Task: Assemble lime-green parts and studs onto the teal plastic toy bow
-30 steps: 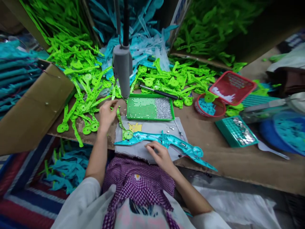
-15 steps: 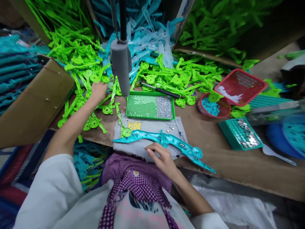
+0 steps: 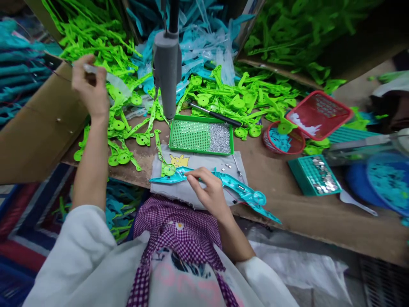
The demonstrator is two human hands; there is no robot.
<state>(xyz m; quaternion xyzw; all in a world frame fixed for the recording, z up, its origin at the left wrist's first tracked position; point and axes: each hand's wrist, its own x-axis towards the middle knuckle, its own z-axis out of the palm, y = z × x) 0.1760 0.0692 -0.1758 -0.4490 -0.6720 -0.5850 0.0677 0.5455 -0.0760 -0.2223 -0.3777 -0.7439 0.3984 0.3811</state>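
Observation:
My left hand [image 3: 90, 87] is raised above the pile of bright green plastic parts [image 3: 128, 123], fingers closed on a clear plastic strip [image 3: 111, 80]. My right hand [image 3: 207, 189] rests on a long teal plastic part [image 3: 243, 192] that lies across a grey cloth [image 3: 194, 164] near the table's front edge, its fingers curled over the part. Behind the cloth stands a green tray [image 3: 201, 137] with small silver beads. A grey tool head [image 3: 166, 70] hangs above the tray's left corner.
A red basket [image 3: 319, 114] and a round basket of teal pieces [image 3: 283, 143] sit to the right, with a teal tray of metal discs [image 3: 316, 175] nearer. A cardboard box flap [image 3: 41, 128] is at left. Green and teal parts fill boxes behind. A black rod [image 3: 217, 115] lies behind the tray.
My left hand has risen from the green parts on the table, now holding a clear strip up at the left. My right hand slid left along the teal part.

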